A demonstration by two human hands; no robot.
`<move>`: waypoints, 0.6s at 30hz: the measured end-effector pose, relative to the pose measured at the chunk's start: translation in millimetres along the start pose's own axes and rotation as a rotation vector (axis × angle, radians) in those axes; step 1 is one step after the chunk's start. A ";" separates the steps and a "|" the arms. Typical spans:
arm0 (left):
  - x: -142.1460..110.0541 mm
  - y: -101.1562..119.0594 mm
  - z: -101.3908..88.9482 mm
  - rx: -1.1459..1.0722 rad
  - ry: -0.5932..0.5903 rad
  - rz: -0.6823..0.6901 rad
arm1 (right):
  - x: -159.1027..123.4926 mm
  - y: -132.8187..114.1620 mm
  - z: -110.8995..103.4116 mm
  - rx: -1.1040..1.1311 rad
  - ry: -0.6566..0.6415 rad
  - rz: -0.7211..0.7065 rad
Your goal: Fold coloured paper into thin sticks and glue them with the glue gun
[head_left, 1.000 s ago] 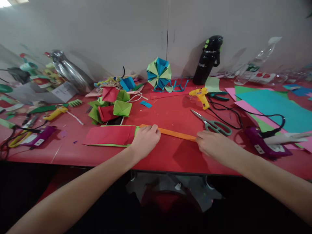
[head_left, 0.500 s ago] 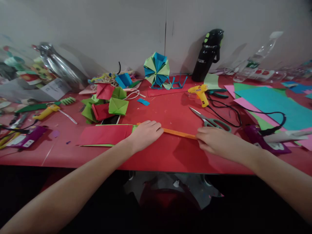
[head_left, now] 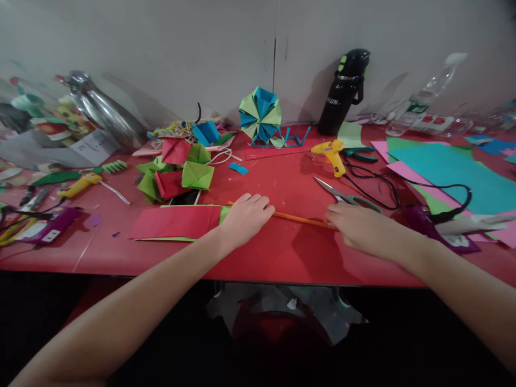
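Note:
An orange paper strip [head_left: 302, 219] runs slantwise between my hands, looking narrow like a thin roll or fold. My left hand [head_left: 248, 216] is closed over its left part, and a short orange end shows beyond the fingers. Near the other end, my right hand [head_left: 357, 223] pinches the strip, its fingertips partly hidden. Beside my left wrist lie red and green paper sheets [head_left: 175, 222] in a stack. Scissors [head_left: 342, 196] with grey-green handles lie just behind my right hand, partly covered by it.
Behind the hands are folded red and green paper pieces [head_left: 177, 172], a blue-green paper wheel [head_left: 260, 115], a yellow glue gun [head_left: 330, 156] with a black cord, and a black bottle [head_left: 342, 94]. Coloured sheets [head_left: 455, 166] spread at right. A metal jug [head_left: 107, 113] stands back left.
The orange strip looks narrower than before, seen more edge-on or rolled thinner. Both hands have shifted only slightly, the right one a little to the right. The other things stay put.

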State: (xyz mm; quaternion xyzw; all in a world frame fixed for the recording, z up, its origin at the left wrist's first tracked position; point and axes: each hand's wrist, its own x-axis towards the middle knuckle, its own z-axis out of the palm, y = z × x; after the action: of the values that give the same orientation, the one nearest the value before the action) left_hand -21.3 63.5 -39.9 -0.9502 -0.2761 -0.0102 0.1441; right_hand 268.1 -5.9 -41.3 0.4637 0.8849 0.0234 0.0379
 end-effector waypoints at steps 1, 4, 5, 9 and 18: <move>0.0 0.4 -0.1 -0.002 -0.005 -0.005 | -0.3 -0.5 1.0 -0.010 0.012 0.010; -0.5 1.9 1.9 0.007 -0.008 -0.019 | -0.9 -3.3 2.6 -0.047 0.056 0.053; -0.8 2.7 3.4 0.017 -0.006 -0.023 | -0.8 -4.7 2.8 -0.059 0.066 0.065; -1.5 8.5 7.6 0.057 -0.009 -0.047 | 0.4 -11.5 2.9 -0.090 0.064 0.093; -3.7 32.7 -4.4 0.009 -0.171 -0.156 | -3.7 -33.6 4.7 -0.192 0.063 0.130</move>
State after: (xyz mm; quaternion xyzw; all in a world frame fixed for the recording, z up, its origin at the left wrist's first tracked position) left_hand -6.9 33.9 -44.8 -0.9226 -0.3606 0.0610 0.1230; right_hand 243.1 -28.1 -48.4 0.5134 0.8473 0.1252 0.0528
